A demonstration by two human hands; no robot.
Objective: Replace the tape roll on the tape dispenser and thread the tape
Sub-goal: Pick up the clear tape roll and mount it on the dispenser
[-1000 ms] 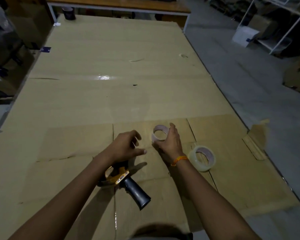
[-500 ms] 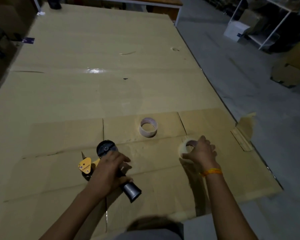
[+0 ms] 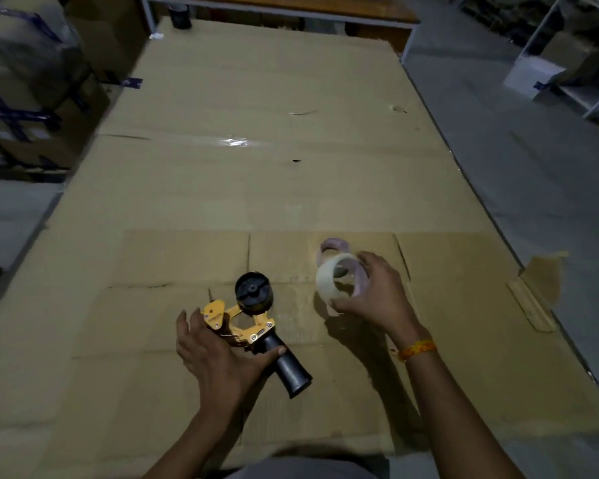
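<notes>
Cardboard-covered table (image 3: 291,188), hands (image 3: 377,292) gripping tape roll (image 3: 336,281)

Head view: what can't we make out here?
- New tape roll: loose end not discernible, motion blur and dim light.
- Empty core: partly hidden behind the roll.
- Dispenser: blade end covered by left hand.
- Right hand: fingertips hidden behind the roll.

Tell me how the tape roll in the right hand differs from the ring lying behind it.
The new tape roll is thick-walled and whitish, held off the cardboard in the right hand. The empty core is a thin pinkish ring, lying untouched on the cardboard. The roll looks wider. Both are round with an open centre.
</notes>
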